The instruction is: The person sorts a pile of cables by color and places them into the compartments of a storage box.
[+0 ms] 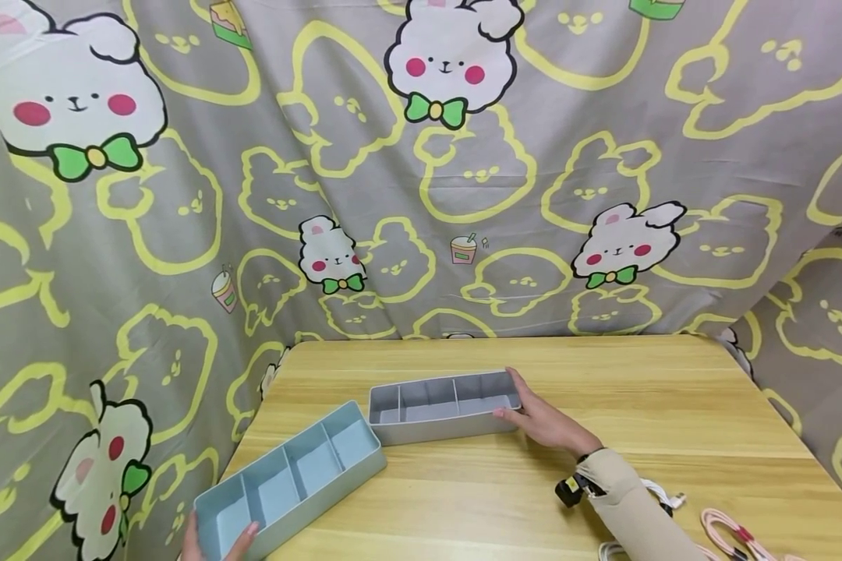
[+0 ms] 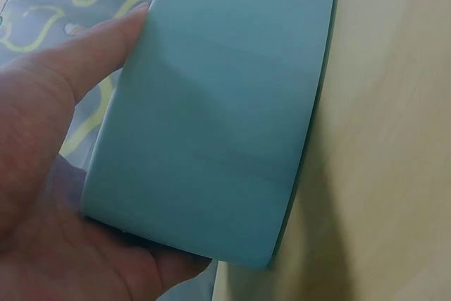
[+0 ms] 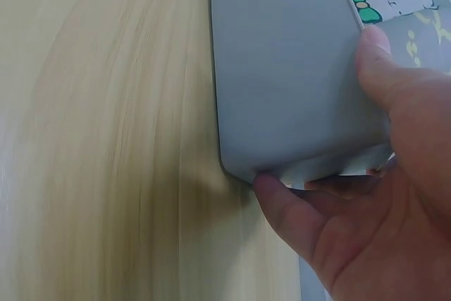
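A light blue-green storage box (image 1: pixel 316 491) with upright dividers and several compartments lies slantwise at the table's left. My left hand (image 1: pixel 235 548) holds its near end, thumb on one long side and fingers at the other; the left wrist view shows the box's smooth outer wall (image 2: pixel 211 118) against the palm. Farther back stands a grey box (image 1: pixel 435 428) with two dividers. My right hand (image 1: pixel 543 422) grips its right end, thumb on the near wall and fingers behind. The two boxes meet or nearly meet at their corners; I cannot tell which.
A wooden table (image 1: pixel 477 499) carries both boxes. At the front right lie a white cable (image 1: pixel 656 491) and a pink cable (image 1: pixel 717 523), partly behind the right sleeve (image 1: pixel 631 506). A patterned grey curtain (image 1: pixel 491 296) hangs behind and beside the table.
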The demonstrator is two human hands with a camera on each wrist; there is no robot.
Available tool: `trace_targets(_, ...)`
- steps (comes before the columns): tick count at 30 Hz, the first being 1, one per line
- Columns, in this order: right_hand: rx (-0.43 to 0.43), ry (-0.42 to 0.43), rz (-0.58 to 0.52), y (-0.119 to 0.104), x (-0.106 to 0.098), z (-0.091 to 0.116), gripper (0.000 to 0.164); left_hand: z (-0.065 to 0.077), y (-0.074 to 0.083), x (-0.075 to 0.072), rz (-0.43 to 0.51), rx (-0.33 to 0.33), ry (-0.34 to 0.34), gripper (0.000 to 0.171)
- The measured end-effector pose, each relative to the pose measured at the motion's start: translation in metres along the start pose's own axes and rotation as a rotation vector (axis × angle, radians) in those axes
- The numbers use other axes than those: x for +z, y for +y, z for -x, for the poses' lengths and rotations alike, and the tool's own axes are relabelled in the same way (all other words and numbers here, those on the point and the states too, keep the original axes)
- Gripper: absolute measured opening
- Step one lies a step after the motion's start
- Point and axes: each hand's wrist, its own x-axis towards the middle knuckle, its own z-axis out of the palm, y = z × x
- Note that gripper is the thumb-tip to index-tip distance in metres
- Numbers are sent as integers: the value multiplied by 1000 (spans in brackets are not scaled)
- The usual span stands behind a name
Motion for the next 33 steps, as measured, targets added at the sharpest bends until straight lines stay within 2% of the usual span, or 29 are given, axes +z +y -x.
trace_targets(6,-1,14,17,3,-6,7,93,-7,4,3,-177,12,-33,136)
trace_targets(10,3,24,22,6,-11,12,93,-7,9,6,-162,73,-56,133)
trace_targets(13,8,31,19,10,-14,16,93,-7,15,6,-104,123,-100,128)
trace_targets(17,7,41,23,15,-19,19,93,-9,23,6,-81,97,-209,132)
trace_targets(21,0,47,38,19,-23,21,95,-12,29,7,-136,70,-284,137)
trace_targets(26,6,63,41,21,-29,26,93,-11,38,11,-165,93,-291,133)
trace_targets(33,7,83,40,26,-33,30,91,-12,44,14,-134,195,-317,126)
